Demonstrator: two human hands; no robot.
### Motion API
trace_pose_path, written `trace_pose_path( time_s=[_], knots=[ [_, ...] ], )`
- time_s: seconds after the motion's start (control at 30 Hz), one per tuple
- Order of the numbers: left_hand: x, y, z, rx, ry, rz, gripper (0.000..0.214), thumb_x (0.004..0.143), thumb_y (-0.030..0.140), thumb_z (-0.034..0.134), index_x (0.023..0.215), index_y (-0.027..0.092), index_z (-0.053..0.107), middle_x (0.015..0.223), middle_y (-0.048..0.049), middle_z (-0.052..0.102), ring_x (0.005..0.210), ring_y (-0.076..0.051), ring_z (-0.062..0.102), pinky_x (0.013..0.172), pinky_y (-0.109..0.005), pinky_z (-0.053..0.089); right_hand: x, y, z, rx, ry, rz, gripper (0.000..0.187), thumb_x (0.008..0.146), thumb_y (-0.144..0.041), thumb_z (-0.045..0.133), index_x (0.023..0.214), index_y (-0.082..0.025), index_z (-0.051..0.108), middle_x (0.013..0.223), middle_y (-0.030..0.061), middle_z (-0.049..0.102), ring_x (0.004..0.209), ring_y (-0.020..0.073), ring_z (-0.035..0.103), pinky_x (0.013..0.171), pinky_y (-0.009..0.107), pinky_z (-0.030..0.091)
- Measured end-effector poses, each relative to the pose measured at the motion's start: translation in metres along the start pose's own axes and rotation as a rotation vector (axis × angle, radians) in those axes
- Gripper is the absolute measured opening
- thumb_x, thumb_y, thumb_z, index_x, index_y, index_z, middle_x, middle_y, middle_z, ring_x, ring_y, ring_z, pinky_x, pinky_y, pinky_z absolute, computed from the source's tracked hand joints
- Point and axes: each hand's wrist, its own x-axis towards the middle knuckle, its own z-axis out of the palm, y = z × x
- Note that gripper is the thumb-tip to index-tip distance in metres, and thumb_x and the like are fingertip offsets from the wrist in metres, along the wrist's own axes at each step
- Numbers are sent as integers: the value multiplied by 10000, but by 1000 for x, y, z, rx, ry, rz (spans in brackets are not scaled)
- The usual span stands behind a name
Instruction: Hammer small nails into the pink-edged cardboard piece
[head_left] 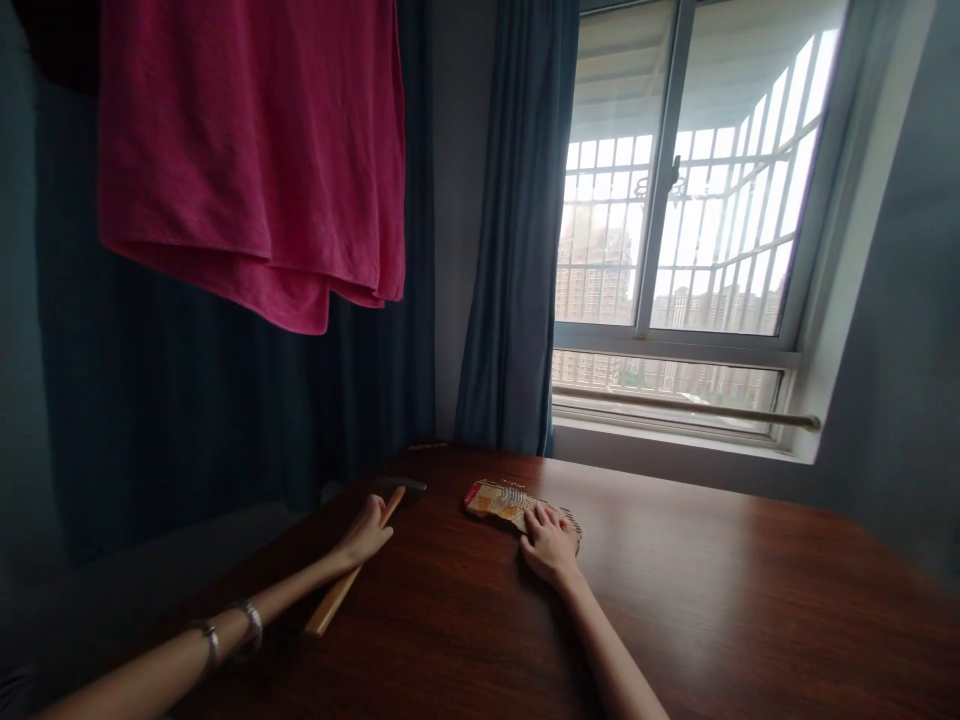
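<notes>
My left hand (367,532) is closed around the wooden handle of a hammer (352,575), whose dark metal head (405,485) lies on the dark wooden table (712,600) near its far left edge. Two silver bracelets sit on my left wrist. My right hand (551,545) rests palm down, fingers slightly spread, on one end of a small flat wooden piece (499,500) with a row of thin metal nails or pins and a red end. The piece lies flat on the table, stretching to the left of that hand.
A pink cloth (255,160) hangs above the table's left side. Dark blue curtains (517,230) hang behind it. A barred window (690,200) with a wooden rail along the sill fills the back right. A grey wall stands at the right.
</notes>
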Motion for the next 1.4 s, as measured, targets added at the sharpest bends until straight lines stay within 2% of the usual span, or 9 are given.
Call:
trace_pose_path(
  time_s=[0.27,0.43,0.63,0.8,1.0,1.1,1.23,1.33,1.4],
  knots=[
    [-2,-2,4,54,-21,7,322,658,209,441,954,169,321,871,-37,489,804,-184,547,747,-276,403,0,2,2,25,53,-9,526,819,-473,376,1309,-284,398,1418,67,361,1283,262,283,995,410,164],
    [-4,2,2,118,-52,-65,353,665,222,467,987,155,340,912,-68,547,834,-212,588,730,-279,405,-1,1,-1,30,105,-28,477,813,-488,399,1230,-266,473,1364,75,429,1235,258,351,984,394,195],
    [-11,17,-7,301,-144,-78,381,712,263,451,1062,142,365,963,-127,600,891,-292,608,742,-360,420,4,2,-6,44,182,-36,347,860,-455,346,1028,-256,576,1188,42,568,1128,213,451,943,341,253],
    [-14,18,-6,342,-160,-69,400,726,251,422,1103,131,360,976,-141,605,901,-300,607,742,-384,426,20,1,-1,53,232,83,358,896,-423,294,875,-245,603,986,38,620,982,188,515,849,308,319],
    [-14,11,-2,345,-171,-59,420,743,283,398,1131,123,378,1012,-149,583,907,-305,597,740,-407,433,39,1,6,74,265,208,399,887,-440,303,799,-216,622,945,70,606,927,207,531,786,301,362],
    [-17,15,-2,381,-98,-16,503,750,305,419,1212,117,362,1163,-190,507,1051,-330,517,795,-426,420,47,6,8,118,270,255,481,884,-465,261,741,-208,642,897,76,609,858,201,553,742,296,378],
    [-24,44,2,372,55,204,591,764,325,471,1303,130,329,1337,-190,359,1253,-355,293,961,-453,314,53,13,12,144,266,270,448,854,-478,321,714,-214,656,865,63,609,816,194,561,726,292,375],
    [-22,83,19,150,65,437,527,798,314,457,1297,174,359,1288,-126,423,1217,-278,357,1013,-411,285,55,15,16,154,277,252,329,813,-445,431,727,-219,655,865,56,612,852,200,555,746,291,366],
    [-12,110,42,-54,85,475,446,817,296,438,1242,164,419,1164,-110,504,1110,-229,457,963,-377,355,57,16,19,179,295,217,249,795,-393,479,833,-223,658,892,62,617,891,207,548,768,290,364]
  ],
)
